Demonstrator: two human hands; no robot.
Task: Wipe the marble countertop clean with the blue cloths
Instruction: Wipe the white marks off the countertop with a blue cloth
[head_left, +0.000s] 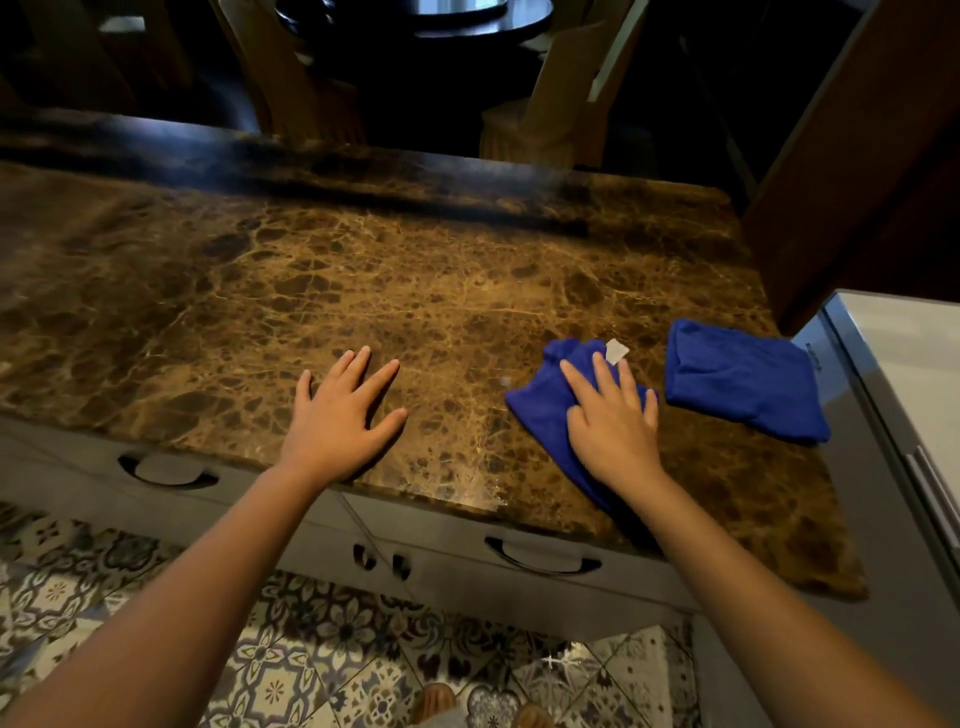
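A brown marble countertop (363, 291) fills the middle of the view. My right hand (613, 421) presses flat on a crumpled blue cloth (540, 405) with a white tag, near the front edge on the right. A second blue cloth (743, 379), folded, lies just to the right of it, apart from my hand. My left hand (343, 415) rests flat on the bare marble near the front edge, fingers spread, holding nothing.
A white appliance (904, 395) stands against the counter's right end. Grey drawers with dark handles (540, 558) sit below the front edge, above a patterned tile floor (291, 670). Wooden chairs (550, 104) and a dark round table stand beyond the far edge.
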